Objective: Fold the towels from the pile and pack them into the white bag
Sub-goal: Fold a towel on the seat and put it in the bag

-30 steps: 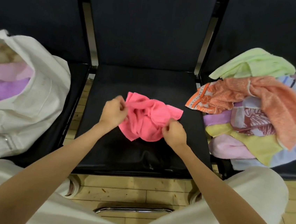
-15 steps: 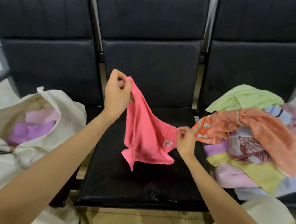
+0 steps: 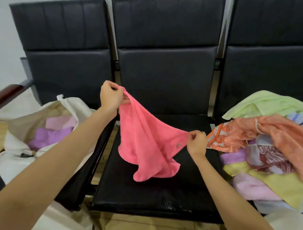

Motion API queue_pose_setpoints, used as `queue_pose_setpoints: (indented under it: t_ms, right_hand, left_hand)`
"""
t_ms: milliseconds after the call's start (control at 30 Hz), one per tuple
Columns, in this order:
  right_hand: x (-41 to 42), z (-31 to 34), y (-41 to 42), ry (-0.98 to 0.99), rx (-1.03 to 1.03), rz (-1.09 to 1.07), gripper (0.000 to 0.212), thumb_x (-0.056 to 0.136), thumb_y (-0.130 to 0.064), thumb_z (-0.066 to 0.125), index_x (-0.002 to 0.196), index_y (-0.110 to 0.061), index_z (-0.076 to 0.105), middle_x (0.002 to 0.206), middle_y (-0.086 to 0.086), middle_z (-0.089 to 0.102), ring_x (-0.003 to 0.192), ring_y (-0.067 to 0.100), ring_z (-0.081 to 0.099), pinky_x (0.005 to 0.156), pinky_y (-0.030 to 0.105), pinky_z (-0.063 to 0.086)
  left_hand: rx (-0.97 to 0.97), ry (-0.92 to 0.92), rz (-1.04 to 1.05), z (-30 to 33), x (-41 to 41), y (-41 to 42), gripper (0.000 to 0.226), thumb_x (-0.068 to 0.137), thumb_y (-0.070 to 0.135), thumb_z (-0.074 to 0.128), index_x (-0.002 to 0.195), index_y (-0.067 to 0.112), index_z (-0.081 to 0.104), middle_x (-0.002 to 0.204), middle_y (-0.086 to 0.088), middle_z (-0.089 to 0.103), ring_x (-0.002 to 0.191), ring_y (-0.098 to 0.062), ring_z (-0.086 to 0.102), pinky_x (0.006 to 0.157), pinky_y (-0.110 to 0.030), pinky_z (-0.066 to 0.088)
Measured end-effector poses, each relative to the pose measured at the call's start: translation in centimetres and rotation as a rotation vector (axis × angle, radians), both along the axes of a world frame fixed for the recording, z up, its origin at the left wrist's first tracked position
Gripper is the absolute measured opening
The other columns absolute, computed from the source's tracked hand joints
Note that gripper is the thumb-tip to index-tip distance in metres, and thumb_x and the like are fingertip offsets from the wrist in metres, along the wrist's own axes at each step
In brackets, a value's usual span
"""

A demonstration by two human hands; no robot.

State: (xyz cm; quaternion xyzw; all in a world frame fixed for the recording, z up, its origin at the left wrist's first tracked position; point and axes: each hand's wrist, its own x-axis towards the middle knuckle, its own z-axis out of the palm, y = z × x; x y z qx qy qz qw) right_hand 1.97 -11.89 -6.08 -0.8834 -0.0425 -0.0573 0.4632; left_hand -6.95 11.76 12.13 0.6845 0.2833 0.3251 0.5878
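Row of black chairs: three joined padded seats against a pale wall; the middle seat serves as the working surface, and wooden floor shows below it.

Pile of towels: heaped on the right-hand seat, unfolded; a pale green piece on top, an orange one draped across, then patterned, lilac, yellow and pink layers beneath.

White bag: slumped open on the left-hand seat, mouth facing up; lilac and pale pink folded cloth lies inside.

Pink towel: held in the air above the middle seat, stretched slantwise between the two hands, its lower part hanging in loose ruffles just over the cushion. A small label sits near the right-hand corner.

Left hand: raised, fingers curled, pinching the upper corner of the pink towel.

Right hand: lower and nearer the pile, thumb and fingertips pinching the opposite corner.

Step in hand, as judged: opening the pink towel out by one edge ahead of folding; no fold is made yet.

Next move, as judged: level the two corners, pull the edge taut, lay the cloth flat on the middle seat, then bring edge to edge. The soft fabric will likely sag and bunch unless tension is kept.
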Motion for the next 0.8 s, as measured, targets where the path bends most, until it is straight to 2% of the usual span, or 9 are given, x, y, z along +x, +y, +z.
queue_pose_setpoints:
  t_ms: [67,167,233,300,367,433,567,667,800]
  right_hand:
    - [-0.6,0.8,0.2,-0.079,0.042,-0.002,0.009,0.090,0.001,0.051,0.089,-0.007,0.057,0.090,0.010,0.059,0.079,0.018,0.055,0.067,0.026,0.038]
    - [-2.6,0.6,0.6,-0.133,-0.153,0.290,0.011,0.090,-0.003,0.046,0.088,-0.013,0.043,0.085,0.005,0.049,0.070,0.021,0.052,0.061,0.036,0.044]
    - [-3.6,-0.9,1.0,-0.012,-0.292,0.513,0.014,0.085,-0.004,0.045,0.083,-0.015,0.053,0.087,0.004,0.049,0.075,0.024,0.056,0.071,0.042,0.049]
    - [-4.1,-2.8,1.4,0.084,-0.342,0.603,0.030,0.082,0.004,0.046,0.080,-0.014,0.070,0.091,0.003,0.057,0.084,0.023,0.061,0.082,0.039,0.052]
    - [-4.6,-3.8,2.1,0.155,-0.339,0.622,0.035,0.081,0.010,0.047,0.087,-0.009,0.076,0.094,0.005,0.069,0.091,0.018,0.065,0.088,0.031,0.051]
    - [-5.0,-4.3,3.1,0.226,-0.330,0.640,0.031,0.081,0.009,0.048,0.090,-0.002,0.076,0.095,0.009,0.073,0.091,0.018,0.066,0.087,0.030,0.051]
    - [-4.6,-5.7,5.3,0.298,-0.372,0.608,0.024,0.077,0.004,0.049,0.082,0.006,0.071,0.085,0.018,0.071,0.085,0.030,0.068,0.077,0.042,0.054]
    - [-4.5,-6.8,6.6,0.296,-0.447,0.582,0.016,0.079,0.000,0.052,0.073,0.007,0.065,0.068,0.010,0.060,0.072,0.027,0.061,0.069,0.032,0.047]
    - [-5.3,-6.7,7.3,0.260,-0.499,0.587,0.006,0.080,-0.002,0.057,0.081,-0.006,0.062,0.120,0.012,0.045,0.090,0.026,0.057,0.084,0.033,0.050]
  left_hand:
    - [-0.009,0.093,0.020,-2.3,-0.5,1.5,0.019,0.092,-0.005,0.048,0.084,0.012,0.045,0.093,-0.019,0.060,0.074,-0.028,0.069,0.055,-0.028,0.058]
    - [-0.009,0.143,0.025,-4.8,-1.2,2.8,0.018,0.092,-0.006,0.047,0.086,0.010,0.044,0.085,-0.017,0.058,0.068,-0.025,0.067,0.052,-0.026,0.057]
    - [-0.020,0.155,0.039,-6.0,-1.5,3.4,0.018,0.092,-0.007,0.045,0.084,0.009,0.044,0.080,-0.015,0.057,0.067,-0.023,0.065,0.051,-0.025,0.057]
    - [-0.019,0.185,0.047,-7.2,-1.5,4.2,0.014,0.092,-0.007,0.045,0.086,0.006,0.048,0.082,-0.016,0.059,0.069,-0.023,0.066,0.054,-0.025,0.058]
    - [0.002,0.215,0.039,-7.9,-1.6,5.0,0.012,0.090,-0.005,0.045,0.098,-0.002,0.054,0.090,-0.022,0.064,0.076,-0.028,0.069,0.060,-0.029,0.059]
    - [0.009,0.225,0.040,-8.4,-1.8,5.5,0.014,0.089,-0.004,0.045,0.098,0.000,0.055,0.095,-0.025,0.065,0.081,-0.030,0.070,0.068,-0.036,0.060]
    - [0.031,0.240,0.059,-9.0,-2.1,6.2,0.009,0.088,0.000,0.051,0.094,0.007,0.054,0.095,-0.020,0.066,0.083,-0.028,0.070,0.075,-0.042,0.060]
    - [0.061,0.225,0.086,-9.3,-2.3,7.1,0.011,0.088,0.004,0.053,0.089,0.015,0.054,0.094,-0.016,0.067,0.085,-0.026,0.069,0.076,-0.044,0.059]
    - [0.066,0.168,0.135,-9.6,-2.7,8.0,0.016,0.089,0.004,0.051,0.085,0.019,0.050,0.094,-0.018,0.066,0.084,-0.028,0.069,0.078,-0.045,0.058]
